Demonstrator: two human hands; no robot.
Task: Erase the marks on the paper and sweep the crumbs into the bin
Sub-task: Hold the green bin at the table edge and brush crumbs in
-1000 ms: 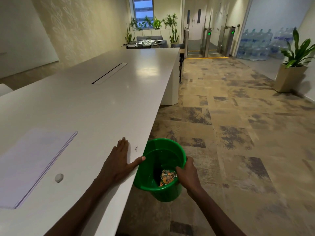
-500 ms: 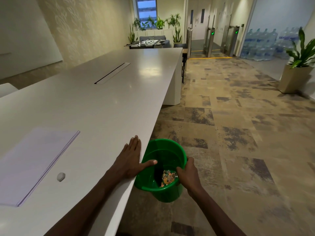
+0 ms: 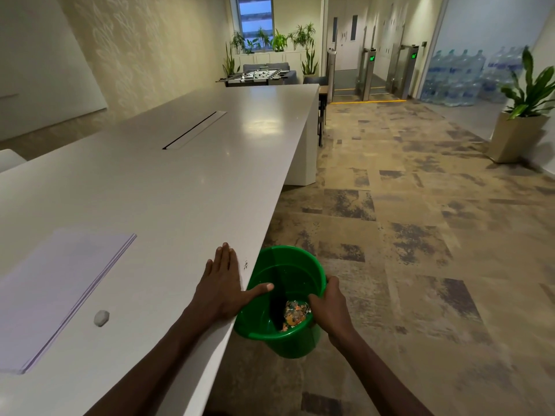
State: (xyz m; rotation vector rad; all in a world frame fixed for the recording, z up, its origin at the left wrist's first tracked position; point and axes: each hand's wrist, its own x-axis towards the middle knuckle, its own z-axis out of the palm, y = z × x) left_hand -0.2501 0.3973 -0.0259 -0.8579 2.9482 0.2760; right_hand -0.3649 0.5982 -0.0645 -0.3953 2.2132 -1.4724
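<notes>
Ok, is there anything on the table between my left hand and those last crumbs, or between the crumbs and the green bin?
Nothing visible. The crumbs lie just right of the left hand, near the table edge, with bare tabletop between. The green bin, held by the right hand, sits open just below that edge.

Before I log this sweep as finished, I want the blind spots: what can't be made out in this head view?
- Paper: its near left corner is cut by the frame edge; any marks are too faint to read.
- Crumbs by the left hand: too small to count.
- Green bin: its base is hidden by its own wall, and the right hand covers part of the rim.
</notes>
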